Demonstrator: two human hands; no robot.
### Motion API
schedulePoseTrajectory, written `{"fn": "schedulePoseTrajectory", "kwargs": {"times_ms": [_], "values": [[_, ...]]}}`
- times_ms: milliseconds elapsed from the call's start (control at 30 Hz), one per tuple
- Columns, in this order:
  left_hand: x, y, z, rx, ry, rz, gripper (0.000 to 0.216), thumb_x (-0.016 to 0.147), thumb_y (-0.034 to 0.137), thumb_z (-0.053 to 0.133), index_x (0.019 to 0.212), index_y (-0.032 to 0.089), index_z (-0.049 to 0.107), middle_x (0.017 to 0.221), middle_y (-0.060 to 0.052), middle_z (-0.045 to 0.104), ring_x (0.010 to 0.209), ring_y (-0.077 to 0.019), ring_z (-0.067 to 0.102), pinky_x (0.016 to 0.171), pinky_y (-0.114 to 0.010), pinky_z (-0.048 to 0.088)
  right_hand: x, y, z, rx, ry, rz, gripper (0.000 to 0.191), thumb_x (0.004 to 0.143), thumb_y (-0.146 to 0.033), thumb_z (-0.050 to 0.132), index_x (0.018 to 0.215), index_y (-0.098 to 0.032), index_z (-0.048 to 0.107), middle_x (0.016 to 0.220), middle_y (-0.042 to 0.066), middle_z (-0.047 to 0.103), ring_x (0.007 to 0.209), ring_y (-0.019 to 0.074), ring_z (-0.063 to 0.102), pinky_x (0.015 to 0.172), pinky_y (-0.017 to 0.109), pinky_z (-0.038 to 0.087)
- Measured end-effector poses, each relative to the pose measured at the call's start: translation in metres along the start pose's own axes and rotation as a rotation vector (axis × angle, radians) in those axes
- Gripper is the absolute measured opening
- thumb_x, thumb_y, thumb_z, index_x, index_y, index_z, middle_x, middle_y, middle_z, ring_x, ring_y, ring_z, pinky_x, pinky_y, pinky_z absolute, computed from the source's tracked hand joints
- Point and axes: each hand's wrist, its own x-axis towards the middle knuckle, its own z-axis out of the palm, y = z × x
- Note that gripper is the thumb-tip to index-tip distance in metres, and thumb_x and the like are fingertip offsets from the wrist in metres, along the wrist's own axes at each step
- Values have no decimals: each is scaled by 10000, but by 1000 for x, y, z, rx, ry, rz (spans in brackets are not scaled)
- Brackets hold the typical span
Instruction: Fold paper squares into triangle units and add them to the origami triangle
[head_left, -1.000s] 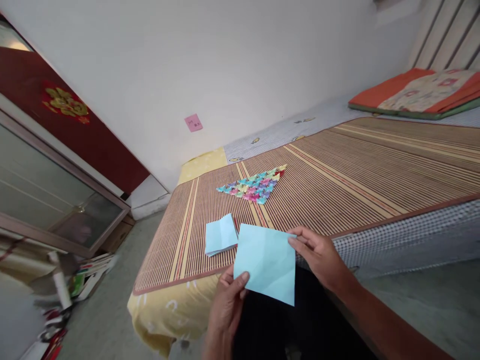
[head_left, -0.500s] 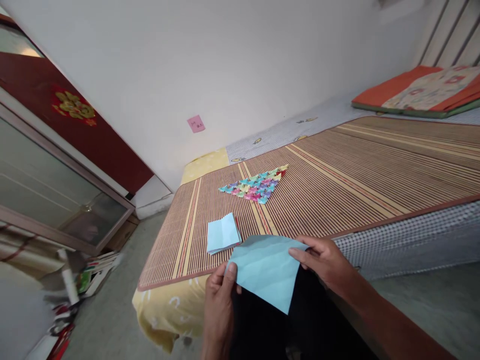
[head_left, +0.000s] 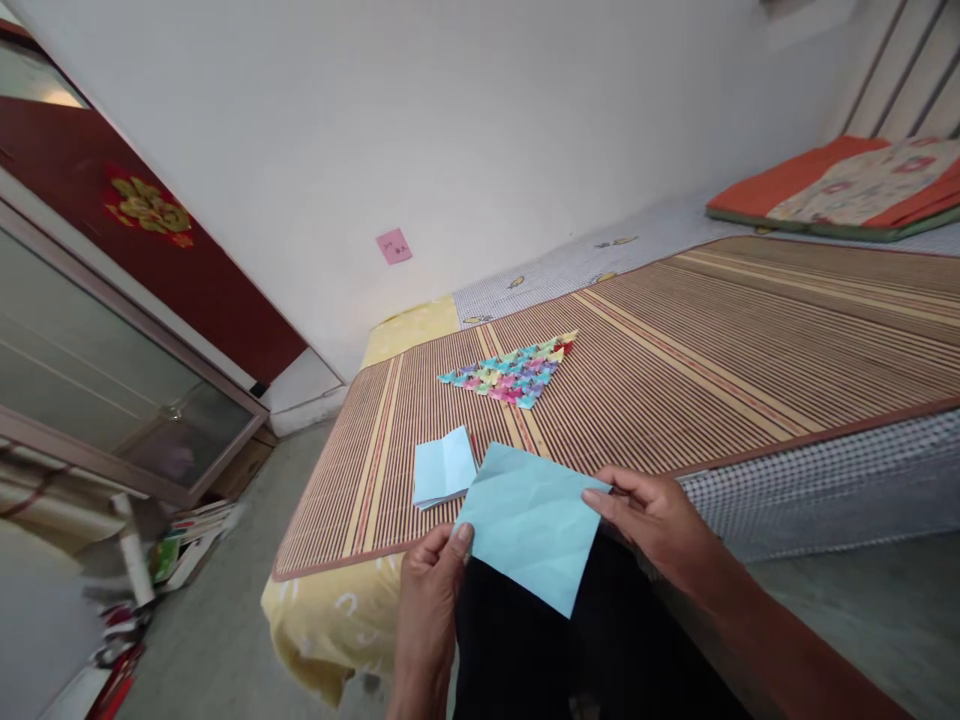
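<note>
A light blue square sheet of paper [head_left: 534, 522] with faint creases is held over my dark-clothed lap. My left hand [head_left: 433, 590] pinches its left corner, thumb on top. At the opposite corner, my right hand [head_left: 649, 515] grips the paper between thumb and fingers. Just beyond the sheet's left edge, a stack of light blue paper [head_left: 442, 468] lies on the striped mat [head_left: 637, 390]. Farther back on the mat rests a triangular array of small folded paper pieces [head_left: 514, 370] in several colours.
The mat covers a bed with a yellow cloth [head_left: 337, 620] hanging over its near left corner. Folded orange and floral bedding [head_left: 840, 190] lies at the far right. A pink note [head_left: 394, 246] is stuck on the wall. Assorted items [head_left: 187, 545] lie on the floor at left.
The sheet's far corner, bent down earlier, now stands up flat, so the whole square shows. Both hands keep their hold on the corners and have barely shifted.
</note>
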Motion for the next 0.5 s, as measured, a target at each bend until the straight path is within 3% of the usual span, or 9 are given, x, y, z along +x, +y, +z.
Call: {"fn": "schedulePoseTrajectory", "kwargs": {"times_ms": [133,267,400,500], "values": [[2,-1,-5,56,4,39,410,735,515,824,639,165,634,509,84,338,490,-70,206,469,-204,195,3,5,-1,-65,35,-37,347,922,-459,650,694,-202,605,566,-33,505,555,130,458,556,255,384],[4,-1,-10,177,54,128,528,741,561,798,528,176,506,525,67,327,528,-86,276,497,-210,242,6,6,0,-25,28,-35,371,928,-473,635,682,-198,597,594,-32,481,581,131,457,562,254,389],[4,0,-11,133,36,69,453,731,568,804,634,165,619,522,86,300,511,-74,226,483,-200,205,7,4,0,-12,12,-20,360,924,-487,638,717,-193,628,575,-46,428,547,115,409,521,242,349],[5,-3,-13,71,15,21,435,736,542,813,643,168,612,460,105,301,457,-58,195,450,-200,156,8,5,0,3,-5,10,306,921,-480,651,814,-195,671,515,-67,403,491,103,379,489,237,323]]}}
